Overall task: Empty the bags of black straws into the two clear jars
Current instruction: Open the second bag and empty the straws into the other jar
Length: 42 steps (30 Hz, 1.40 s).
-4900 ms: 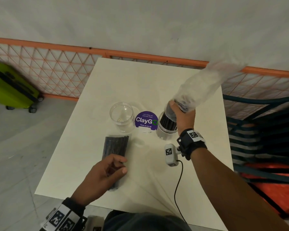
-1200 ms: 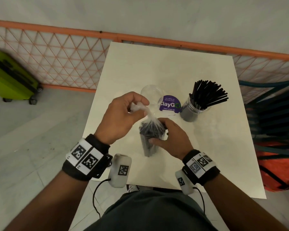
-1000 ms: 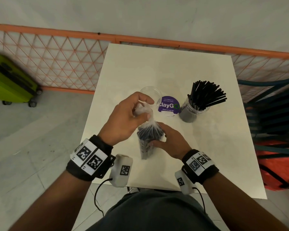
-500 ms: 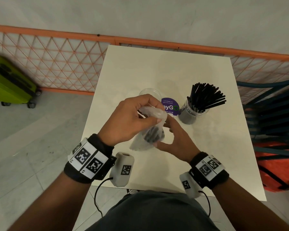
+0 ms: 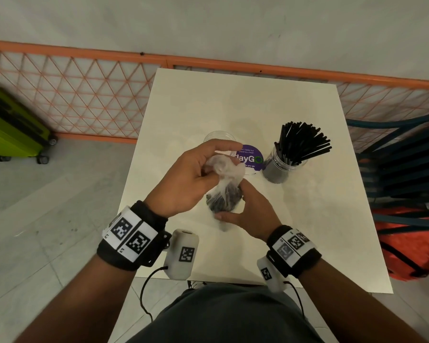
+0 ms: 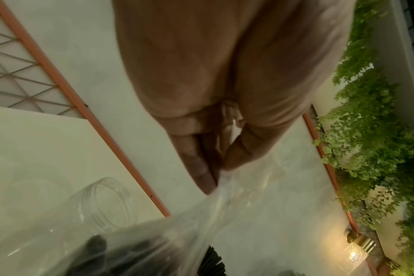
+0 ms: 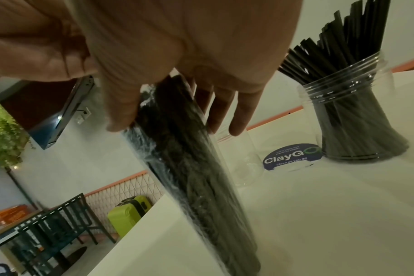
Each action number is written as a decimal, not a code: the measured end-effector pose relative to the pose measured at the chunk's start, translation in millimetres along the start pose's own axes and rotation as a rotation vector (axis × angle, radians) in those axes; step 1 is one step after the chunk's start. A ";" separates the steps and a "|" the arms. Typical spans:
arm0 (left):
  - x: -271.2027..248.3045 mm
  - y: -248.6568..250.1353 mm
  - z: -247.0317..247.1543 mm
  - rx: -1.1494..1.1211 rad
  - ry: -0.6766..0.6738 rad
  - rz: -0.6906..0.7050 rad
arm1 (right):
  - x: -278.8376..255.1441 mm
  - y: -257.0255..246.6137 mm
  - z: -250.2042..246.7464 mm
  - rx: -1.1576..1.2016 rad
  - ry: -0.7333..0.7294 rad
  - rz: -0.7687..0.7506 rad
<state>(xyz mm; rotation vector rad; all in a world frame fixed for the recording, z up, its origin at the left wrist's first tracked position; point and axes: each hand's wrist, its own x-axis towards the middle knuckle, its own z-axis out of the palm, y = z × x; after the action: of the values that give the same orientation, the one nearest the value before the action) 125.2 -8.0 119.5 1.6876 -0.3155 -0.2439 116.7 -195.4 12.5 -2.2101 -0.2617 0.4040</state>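
Left hand (image 5: pixel 183 177): raised over the middle of the worktop (image 5: pixel 233 100), its grip closed in a pinch on the bunched, empty top of the bag; from the left wrist view the thumb and fingers (image 6: pixel 196 164) meet on the film.
Empty jar (image 5: pixel 219 137): clear, upright, just beyond the left hand and partly hidden by it; nothing inside that I can see.
Bag of straws (image 5: pixel 224 196): stands on end between the two hands, foot on the worktop, well short of the empty jar's mouth.
How it should handle: light, I'd judge; thin crinkly film that looks slippery and soft, stiffened only by the bundle inside. Best held round the bundle itself, with the loose neck kept for opening.
Right hand (image 5: pixel 248 211): low and close to the body, its grip wrapped round the bag's upper bundle, thumb on the near side, fingers (image 7: pixel 236 112) reaching round the far side.
Filled jar (image 5: pixel 280 167): at the right, apart from both hands, black straws (image 5: pixel 302 142) fanning out of it.
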 end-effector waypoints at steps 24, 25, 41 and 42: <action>-32.7 -134.2 33.7 0.217 0.182 -0.147 | -2.5 21.6 4.8 0.114 -0.018 0.063; -32.7 -133.4 33.5 0.199 0.149 -0.152 | -3.1 26.8 7.4 0.098 -0.033 0.090; -30.5 -137.2 38.4 0.191 0.035 -0.112 | -0.8 22.2 6.8 -0.093 -0.086 0.156; -30.6 -137.0 38.7 0.200 0.059 -0.116 | 0.5 22.5 8.0 -0.109 -0.087 0.142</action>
<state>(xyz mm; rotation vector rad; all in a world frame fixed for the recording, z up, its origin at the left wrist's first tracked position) 92.6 -16.5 -22.2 1.9100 -0.2029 -0.2545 115.2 -203.3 -9.9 -2.3290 -0.1775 0.5774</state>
